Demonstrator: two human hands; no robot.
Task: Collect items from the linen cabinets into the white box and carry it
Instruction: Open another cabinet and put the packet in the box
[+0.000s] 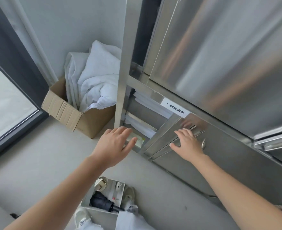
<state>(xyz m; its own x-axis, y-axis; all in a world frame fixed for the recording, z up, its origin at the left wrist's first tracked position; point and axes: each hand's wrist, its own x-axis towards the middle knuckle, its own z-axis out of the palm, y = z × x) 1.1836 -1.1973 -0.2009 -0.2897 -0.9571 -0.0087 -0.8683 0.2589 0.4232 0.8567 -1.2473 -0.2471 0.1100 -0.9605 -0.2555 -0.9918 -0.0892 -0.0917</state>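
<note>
Head view: steel cabinet [220, 63] at right, lower door [166, 135] partly open. White box [100, 219] set on floor below, between forearms. Folded sheets [147, 103] stacked inside cabinet. Right hand [186, 143] laid flat on door, nothing held. Left hand [115, 143] spread open before opening, nothing held.

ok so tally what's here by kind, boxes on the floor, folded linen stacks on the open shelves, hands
boxes: 2, the cardboard box and the white box
folded linen stacks: 2, the upper stack and the lower stack
hands: 2, the left hand and the right hand
total: 6
</note>
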